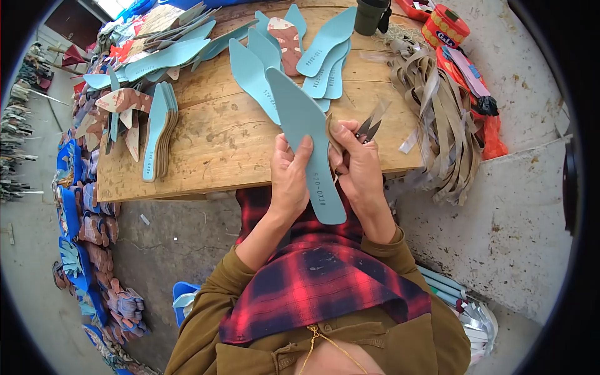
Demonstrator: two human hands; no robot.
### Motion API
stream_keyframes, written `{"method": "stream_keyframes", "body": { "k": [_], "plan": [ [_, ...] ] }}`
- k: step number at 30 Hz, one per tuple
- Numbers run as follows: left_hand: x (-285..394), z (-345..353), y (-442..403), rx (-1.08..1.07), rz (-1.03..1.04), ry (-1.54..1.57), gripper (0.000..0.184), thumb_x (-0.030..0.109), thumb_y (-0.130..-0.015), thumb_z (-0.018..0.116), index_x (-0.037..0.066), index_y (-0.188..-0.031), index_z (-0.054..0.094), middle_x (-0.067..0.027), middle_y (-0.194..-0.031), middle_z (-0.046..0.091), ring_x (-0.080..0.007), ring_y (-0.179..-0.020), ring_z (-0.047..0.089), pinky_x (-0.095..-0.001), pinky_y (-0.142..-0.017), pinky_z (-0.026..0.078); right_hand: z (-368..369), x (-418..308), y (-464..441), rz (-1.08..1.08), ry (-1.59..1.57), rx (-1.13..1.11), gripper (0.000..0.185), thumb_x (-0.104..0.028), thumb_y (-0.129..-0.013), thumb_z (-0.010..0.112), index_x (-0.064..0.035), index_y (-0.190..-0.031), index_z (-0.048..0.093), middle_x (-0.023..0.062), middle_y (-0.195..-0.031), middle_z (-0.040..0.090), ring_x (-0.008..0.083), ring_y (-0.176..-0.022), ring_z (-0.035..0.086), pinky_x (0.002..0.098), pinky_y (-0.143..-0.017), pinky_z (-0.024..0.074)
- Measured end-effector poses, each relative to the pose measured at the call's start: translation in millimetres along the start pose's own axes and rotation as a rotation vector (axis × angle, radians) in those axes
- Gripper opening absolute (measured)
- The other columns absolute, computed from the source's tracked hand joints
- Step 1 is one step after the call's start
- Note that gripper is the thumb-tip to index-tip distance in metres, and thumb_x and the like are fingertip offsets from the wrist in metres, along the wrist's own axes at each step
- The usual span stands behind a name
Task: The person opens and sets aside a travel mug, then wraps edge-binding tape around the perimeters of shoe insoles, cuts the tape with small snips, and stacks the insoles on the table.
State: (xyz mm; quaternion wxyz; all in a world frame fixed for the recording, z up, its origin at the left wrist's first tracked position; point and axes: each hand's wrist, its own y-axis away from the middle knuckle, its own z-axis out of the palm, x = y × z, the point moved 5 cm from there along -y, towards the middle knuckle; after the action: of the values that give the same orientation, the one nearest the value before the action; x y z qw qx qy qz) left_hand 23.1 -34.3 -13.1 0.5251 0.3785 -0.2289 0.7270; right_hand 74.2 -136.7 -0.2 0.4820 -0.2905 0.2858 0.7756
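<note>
A blue insole (pixel 306 131) is held up over the table's front edge, its wide end toward the back. My left hand (pixel 290 172) grips its left side, thumb on the blue face. My right hand (pixel 357 165) pinches a thin tan strip (pixel 334 134) at the insole's right edge. Dark scissors (pixel 370 130) stick out of my right hand, blades pointing up. Behind the held insole lie more blue insoles (pixel 325 44) and a reddish-brown patterned piece (pixel 284 44).
The wooden table (pixel 212 137) bears a stack of insoles (pixel 159 131) and a larger pile (pixel 165 56) at the left. Tan strips (pixel 431 106) hang over its right edge. A dark cup (pixel 371 17) and a red tin (pixel 445 26) stand at the back right.
</note>
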Motion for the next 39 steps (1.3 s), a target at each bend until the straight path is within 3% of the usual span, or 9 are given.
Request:
{"method": "stream_keyframes", "body": {
  "k": [10,15,21,25,28,29,31,36,39],
  "plan": [
    [19.0,-0.7,-29.6,-0.267,-0.023,-0.639,0.048,0.007,-0.092,0.060,0.003,-0.136,0.041,-0.0099,-0.110,0.061,-0.0141,-0.103,0.058,-0.0288,-0.085,0.050,-5.1,-71.6,-16.3,-0.614,0.960,-0.045,0.013,-0.007,-0.089,0.060,0.0028,-0.082,0.063,0.0005,-0.069,0.053,0.0091,-0.064,0.047,0.0259,-0.057,0.0385],
    [81.9,68.7,-1.0,-0.594,1.044,-1.873,0.098,0.034,-0.058,0.080,0.001,-0.139,0.036,-0.0175,-0.125,0.050,-0.0340,-0.124,0.043,-0.0470,-0.114,0.021,-13.4,-57.0,-29.0,-0.174,0.578,-0.043,0.013,-0.013,-0.090,0.060,-0.0043,-0.080,0.061,-0.0035,-0.070,0.057,0.0030,-0.056,0.048,0.0211,-0.049,0.0365],
    [85.6,26.6,-2.0,-0.836,0.341,-1.825,0.086,0.054,-0.055,0.081,0.001,-0.116,0.053,-0.0162,-0.105,0.053,-0.0330,-0.105,0.051,-0.0449,-0.097,0.036,-36.2,-70.4,-39.3,0.169,1.151,-0.540,0.016,-0.016,-0.089,0.061,-0.0007,-0.085,0.065,-0.0002,-0.061,0.058,0.0079,-0.052,0.052,0.0289,-0.047,0.0406],
    [25.1,-44.9,-10.8,-0.728,-0.496,-1.109,0.083,0.075,-0.072,0.060,0.003,-0.114,0.057,-0.0100,-0.095,0.058,-0.0227,-0.090,0.057,-0.0395,-0.083,0.046,-82.8,-164.8,-37.1,-0.720,1.870,0.375,0.014,-0.014,-0.089,0.060,-0.0019,-0.084,0.064,0.0054,-0.070,0.061,0.0150,-0.065,0.059,0.0309,-0.062,0.0455],
    [24.1,-18.8,1.8,-0.386,-0.749,-0.302,0.068,0.076,-0.084,0.043,0.012,-0.107,0.056,-0.0014,-0.088,0.059,-0.0117,-0.078,0.058,-0.0256,-0.064,0.050,-44.3,-125.7,9.6,-0.865,1.357,0.051,0.017,-0.014,-0.092,0.054,-0.0013,-0.092,0.065,0.0071,-0.076,0.062,0.0185,-0.068,0.060,0.0300,-0.065,0.0467],
    [24.4,-16.4,-0.8,-0.478,-0.793,-0.111,0.068,0.062,-0.092,0.043,0.004,-0.125,0.050,-0.0090,-0.107,0.060,-0.0194,-0.099,0.061,-0.0314,-0.077,0.055,-38.2,-88.4,20.2,-0.348,1.118,-0.070,0.021,-0.016,-0.093,0.054,0.0011,-0.096,0.064,0.0087,-0.080,0.064,0.0185,-0.063,0.059,0.0290,-0.066,0.0478],
    [36.6,0.1,4.4,-0.463,-0.778,-0.317,0.075,0.063,-0.080,0.062,0.003,-0.125,0.051,-0.0090,-0.110,0.061,-0.0208,-0.103,0.060,-0.0333,-0.083,0.052,-35.2,-22.5,34.0,0.100,0.725,-0.150,0.022,-0.016,-0.094,0.055,0.0035,-0.097,0.064,0.0085,-0.078,0.064,0.0111,-0.060,0.058,0.0225,-0.051,0.0445],
    [63.8,19.1,11.9,-0.821,-0.542,-1.085,0.096,0.054,-0.054,0.086,-0.002,-0.125,0.055,-0.0119,-0.115,0.061,-0.0237,-0.109,0.058,-0.0335,-0.089,0.045,-37.9,-15.8,36.3,-0.047,0.158,0.010,0.020,-0.016,-0.092,0.060,0.0031,-0.098,0.063,0.0093,-0.083,0.068,0.0064,-0.056,0.056,0.0187,-0.039,0.0355],
    [68.3,22.1,11.2,-0.935,-0.291,-1.291,0.099,0.048,-0.048,0.090,-0.006,-0.124,0.055,-0.0145,-0.112,0.060,-0.0251,-0.107,0.057,-0.0344,-0.090,0.044,-42.7,1.0,47.4,0.265,-0.107,0.056,0.014,-0.008,-0.088,0.062,0.0028,-0.096,0.064,0.0103,-0.082,0.068,0.0139,-0.067,0.067,0.0232,-0.052,0.0523]
  ]
}}
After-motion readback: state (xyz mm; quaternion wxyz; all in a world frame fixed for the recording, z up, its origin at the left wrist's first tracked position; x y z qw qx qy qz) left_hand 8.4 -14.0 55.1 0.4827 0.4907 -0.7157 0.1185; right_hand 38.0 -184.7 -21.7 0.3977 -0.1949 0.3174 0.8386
